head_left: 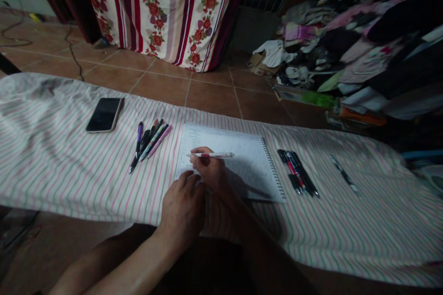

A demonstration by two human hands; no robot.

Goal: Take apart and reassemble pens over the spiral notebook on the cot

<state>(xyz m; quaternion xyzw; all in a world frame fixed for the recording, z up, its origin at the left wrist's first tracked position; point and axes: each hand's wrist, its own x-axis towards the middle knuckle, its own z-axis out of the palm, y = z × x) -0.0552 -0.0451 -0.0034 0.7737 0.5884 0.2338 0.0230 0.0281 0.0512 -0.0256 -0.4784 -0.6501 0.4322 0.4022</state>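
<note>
A spiral notebook point(242, 152) with a pale page lies on the striped cloth, its wire binding on the right side. My right hand point(212, 173) grips a white pen point(223, 154) with a red section, its tip pointing left over the page's left part. At the notebook's near left edge rests my left hand point(183, 203), loosely bent, back upward, with nothing seen in it; its fingertips are partly hidden. Left of the notebook sits a bunch of pens point(155, 140), one purple and one pink among them. Several black and red pens point(299, 175) lie to its right.
A phone point(104, 114) lies at the left on the striped cloth point(69, 161). Farther right is a single pen point(345, 175). Beyond the cloth's far edge are a tiled floor point(211, 97), a floral curtain point(166, 9) and a heap of clothes point(363, 50).
</note>
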